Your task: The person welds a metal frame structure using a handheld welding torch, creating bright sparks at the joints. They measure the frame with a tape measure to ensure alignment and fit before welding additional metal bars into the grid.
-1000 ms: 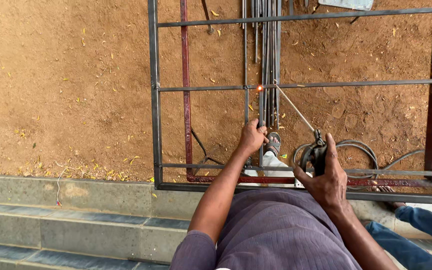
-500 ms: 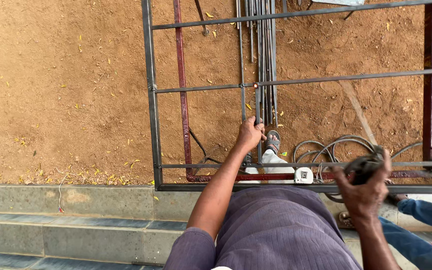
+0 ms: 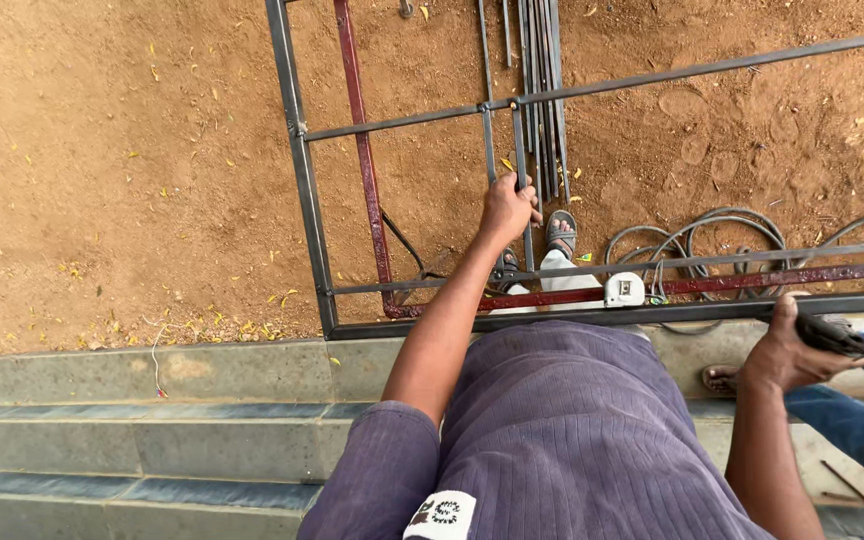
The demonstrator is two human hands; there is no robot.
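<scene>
Left hand (image 3: 507, 208) wrapped tight round vertical bar (image 3: 522, 180) of steel frame (image 3: 302, 190), just below upper crossbar. Right hand (image 3: 787, 350) low at right, fingers closed on dark tool (image 3: 837, 337); tool type unclear. Frame stands over dirt. Tape measure (image 3: 624, 290) sits on bottom rail. Cables (image 3: 712, 235) coiled beyond frame. Loose rods (image 3: 542, 60) lie on dirt.
</scene>
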